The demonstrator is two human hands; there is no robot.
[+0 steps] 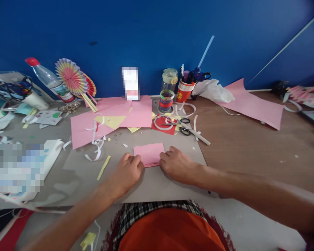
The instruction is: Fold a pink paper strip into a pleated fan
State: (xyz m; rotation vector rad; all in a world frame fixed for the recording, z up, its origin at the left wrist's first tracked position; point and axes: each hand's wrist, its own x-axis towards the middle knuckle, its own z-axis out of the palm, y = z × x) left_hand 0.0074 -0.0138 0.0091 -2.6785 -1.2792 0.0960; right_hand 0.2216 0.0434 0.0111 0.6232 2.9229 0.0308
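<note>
A small folded stack of pink paper [149,153] lies on the grey board [162,188] in front of me, its layered edge facing me. My left hand [129,170] grips its left side, with fingers curled and the thumb hidden. At the opposite side, my right hand [174,162] has its fingers closed on the lower right corner. Beyond the stack lie scissors [184,126] with black handles, on a red paper piece [163,123]. Larger pink sheets [141,116] are spread behind, with a yellow paper piece [111,122] on top.
A phone [131,83] leans on the blue wall. Near it stand a clear jar [169,83] and a red paper cup [184,91] of tools. Paper fans [72,76] and a tilted bottle [51,82] are at left. White paper strips [96,150] and another pink sheet [253,104] lie about.
</note>
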